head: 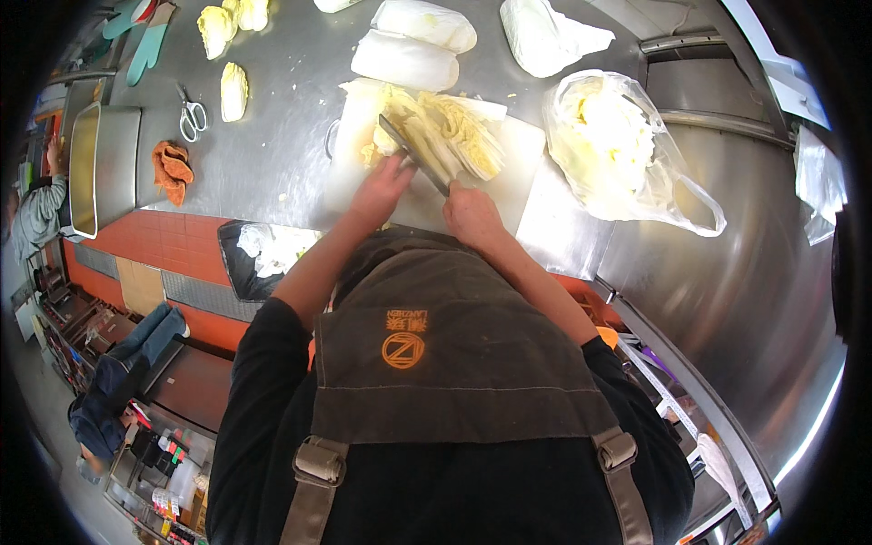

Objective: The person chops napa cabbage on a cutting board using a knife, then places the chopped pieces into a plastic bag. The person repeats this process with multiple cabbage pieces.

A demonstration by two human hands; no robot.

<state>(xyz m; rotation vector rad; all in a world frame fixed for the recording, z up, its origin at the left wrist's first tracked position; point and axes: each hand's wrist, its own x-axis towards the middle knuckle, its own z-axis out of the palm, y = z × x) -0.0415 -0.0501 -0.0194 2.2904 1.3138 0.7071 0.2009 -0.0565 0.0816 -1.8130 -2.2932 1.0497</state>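
Observation:
A kitchen knife (417, 158) is gripped by its handle in my right hand (471, 212). Its blade slants up and to the left across cut napa cabbage (443, 133) on a white cutting board (429, 204). My left hand (383, 189) rests left of the blade, its bent fingers against a small pale cabbage piece (384, 139). The undersides of those fingers are hidden. Long cabbage wedges with frilly yellow leaves lie right of the knife. Just beyond the board sit whole pale napa cabbages (406, 60).
A plastic bag of cabbage leaves (606, 136) stands right of the board. Scissors (193, 117), an orange cloth (172, 172) and a metal container (109, 170) are to the left. A black-lined bin (245, 272) sits below the steel table's edge (259, 216). Two other people are farther left.

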